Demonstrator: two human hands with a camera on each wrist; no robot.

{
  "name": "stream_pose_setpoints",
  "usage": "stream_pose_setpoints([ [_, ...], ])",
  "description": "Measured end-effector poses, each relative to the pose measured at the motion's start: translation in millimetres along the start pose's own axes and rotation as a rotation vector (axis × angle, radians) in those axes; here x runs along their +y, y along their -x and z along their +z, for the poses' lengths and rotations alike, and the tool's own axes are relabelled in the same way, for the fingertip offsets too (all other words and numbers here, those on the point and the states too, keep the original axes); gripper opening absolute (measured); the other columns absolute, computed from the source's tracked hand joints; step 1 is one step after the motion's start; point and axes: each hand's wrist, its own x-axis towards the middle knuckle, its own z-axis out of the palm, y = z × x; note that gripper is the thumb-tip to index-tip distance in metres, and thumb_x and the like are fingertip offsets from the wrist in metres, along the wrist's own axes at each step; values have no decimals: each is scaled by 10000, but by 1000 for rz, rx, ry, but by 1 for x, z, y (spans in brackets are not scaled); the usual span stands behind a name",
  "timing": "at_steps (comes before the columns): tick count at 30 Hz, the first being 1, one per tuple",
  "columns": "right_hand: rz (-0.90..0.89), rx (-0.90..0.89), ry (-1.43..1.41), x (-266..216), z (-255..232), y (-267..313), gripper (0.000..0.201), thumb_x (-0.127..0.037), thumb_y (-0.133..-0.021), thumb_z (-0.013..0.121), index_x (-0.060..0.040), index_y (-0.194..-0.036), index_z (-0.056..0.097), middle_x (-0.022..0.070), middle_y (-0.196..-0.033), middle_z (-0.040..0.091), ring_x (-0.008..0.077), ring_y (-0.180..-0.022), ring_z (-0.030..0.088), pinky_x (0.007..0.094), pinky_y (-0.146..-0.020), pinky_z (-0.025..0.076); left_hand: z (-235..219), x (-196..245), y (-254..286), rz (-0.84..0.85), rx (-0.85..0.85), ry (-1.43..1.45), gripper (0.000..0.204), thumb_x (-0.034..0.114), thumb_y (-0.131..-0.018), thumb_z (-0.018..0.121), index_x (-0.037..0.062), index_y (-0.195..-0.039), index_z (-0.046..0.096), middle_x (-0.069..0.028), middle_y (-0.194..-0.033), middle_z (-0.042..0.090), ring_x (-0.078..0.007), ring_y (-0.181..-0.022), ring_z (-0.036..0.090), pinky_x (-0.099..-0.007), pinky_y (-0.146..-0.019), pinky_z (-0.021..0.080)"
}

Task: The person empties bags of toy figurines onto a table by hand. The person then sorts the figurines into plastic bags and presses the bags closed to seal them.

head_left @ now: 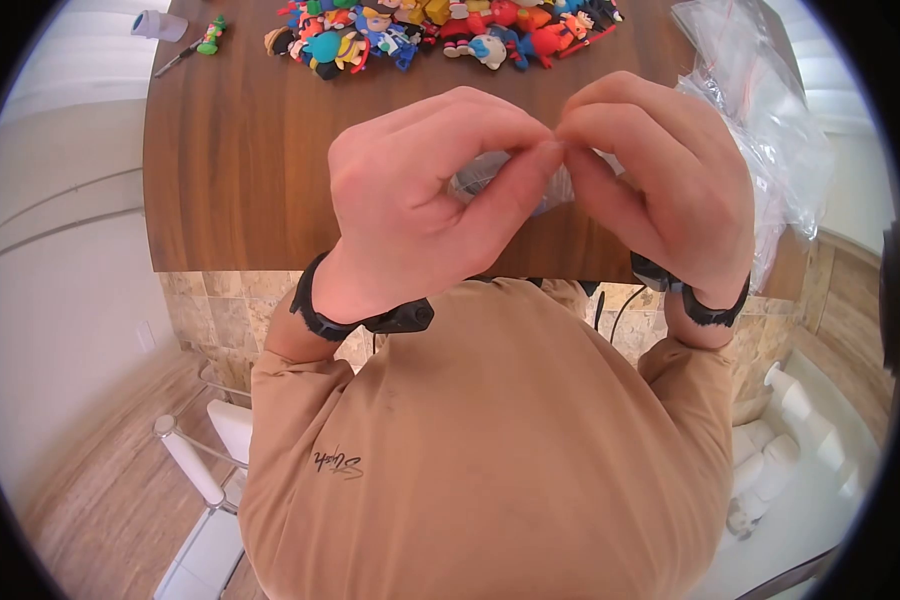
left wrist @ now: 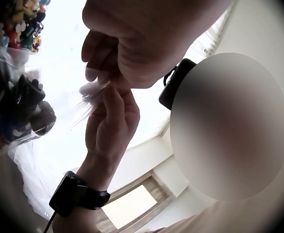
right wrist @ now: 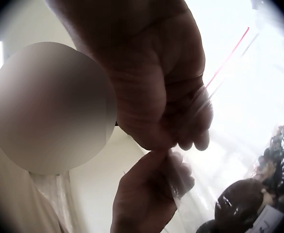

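Both hands meet over the table's near edge, fingertips together at the top of a clear plastic bag (head_left: 557, 190). My left hand (head_left: 410, 185) pinches the bag's edge between thumb and fingers. Close against it, my right hand (head_left: 670, 165) pinches the same edge. A thin red line (right wrist: 229, 56) runs along the bag's mouth in the right wrist view. Dark, rounded toy figures (left wrist: 33, 104) show through the plastic low in the bag in the left wrist view. From the head camera, the hands hide most of the bag.
Colourful toy figures (head_left: 380, 35) lie heaped at the table's (head_left: 240, 160) far side. More clear plastic bags (head_left: 760, 110) are piled at the right. A green toy figure (head_left: 212, 36), a thin dark tool (head_left: 175, 62) and a white cylinder (head_left: 158, 26) are at the far left.
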Motion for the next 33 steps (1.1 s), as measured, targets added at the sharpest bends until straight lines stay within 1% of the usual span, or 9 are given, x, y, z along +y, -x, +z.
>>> stream_pose_setpoints([
  [7,-83,-39,9,7,4,-3,266,69,-696,706,-4,-932,609,117,-854,631,301,-678,607,352,-552,452,-1,-8,2,12,-14,21,112,-86,-804,732,-71,-900,677,-118,-828,704,-146,-709,634,-227,-615,476],
  [10,-78,-83,-49,11,5,-6,261,67,-708,709,-7,-938,612,120,-855,631,296,-675,605,352,-550,449,-3,-11,4,-11,-10,36,114,-82,-811,734,-73,-906,674,-119,-833,702,-150,-717,632,-232,-628,479],
  [14,-80,-64,-44,12,5,-7,251,65,-719,710,-9,-938,614,113,-856,634,287,-669,602,351,-546,446,-5,-15,8,-68,16,88,111,-90,-817,727,-74,-912,671,-120,-845,700,-154,-736,632,-236,-639,478],
  [18,-50,-77,-33,14,6,-7,236,58,-725,706,-10,-931,613,99,-830,632,280,-653,593,355,-538,440,-6,-17,8,-80,26,133,115,-101,-805,729,-73,-903,676,-122,-850,699,-153,-738,630,-239,-635,474],
  [20,-44,-91,-39,14,6,-8,229,55,-727,706,-11,-925,612,95,-816,628,280,-643,588,355,-531,437,-8,-19,8,-31,15,100,140,-112,-781,738,-66,-904,688,-121,-851,699,-146,-735,628,-234,-620,468],
  [22,-33,-95,-109,14,7,-9,219,43,-726,711,-14,-910,607,95,-787,612,283,-622,577,355,-513,430,-10,-20,7,-21,-1,104,157,-118,-769,740,-61,-909,694,-120,-853,699,-142,-735,628,-231,-611,463],
  [26,-53,-127,-105,12,7,-13,215,38,-720,715,-17,-894,601,91,-771,601,287,-614,576,361,-503,431,-13,-23,7,0,-18,88,187,-124,-754,744,-47,-921,707,-118,-868,695,-134,-722,621,-223,-585,446],
  [29,-68,-121,-73,10,9,-15,218,37,-709,715,-20,-882,594,86,-760,594,290,-616,580,371,-507,439,-12,-21,9,7,-18,29,191,-126,-765,732,-44,-936,705,-116,-875,685,-138,-724,612,-222,-580,438],
  [33,-77,-108,-42,7,12,-15,225,30,-688,716,-24,-865,588,84,-739,579,289,-609,578,372,-505,442,-7,-25,11,45,0,59,175,-120,-787,715,-46,-945,696,-115,-870,675,-147,-730,605,-225,-587,435],
])
